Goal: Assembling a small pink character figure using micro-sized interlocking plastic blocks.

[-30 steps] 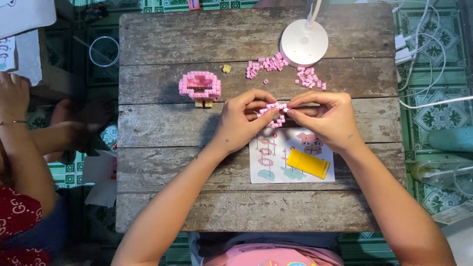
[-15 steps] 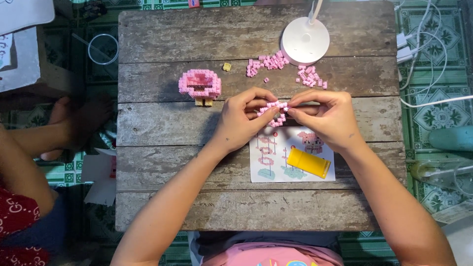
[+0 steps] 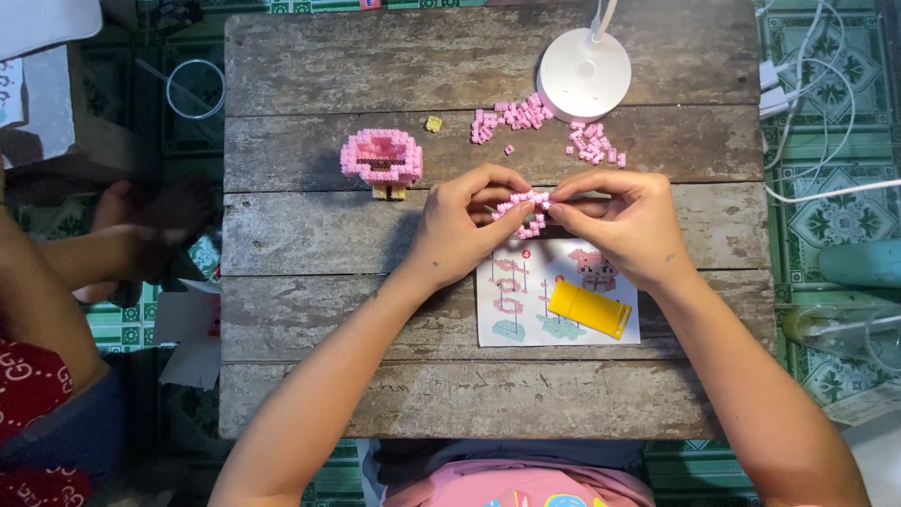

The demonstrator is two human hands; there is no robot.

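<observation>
Over the middle of a worn wooden table (image 3: 310, 376), my left hand (image 3: 460, 225) and my right hand (image 3: 624, 221) meet around a small pink block piece (image 3: 527, 214). Fingertips of both hands pinch it. Under the hands lies a printed instruction sheet (image 3: 511, 300) with a yellow tool (image 3: 589, 309) resting on it. A finished pink mushroom-shaped block model (image 3: 381, 160) stands to the left of my left hand. Loose pink blocks (image 3: 511, 117) lie in two small heaps farther back.
A white round lamp base (image 3: 586, 73) stands at the table's far edge beside the second heap of blocks (image 3: 593, 145). One small yellow block (image 3: 434, 123) lies near the model. Another person's arm (image 3: 42, 300) is at the left. White cables (image 3: 826, 94) run at the right.
My hands stay on the pink piece with only slight finger movement. The other person's arm at the left has drawn down and back toward the frame's edge.
</observation>
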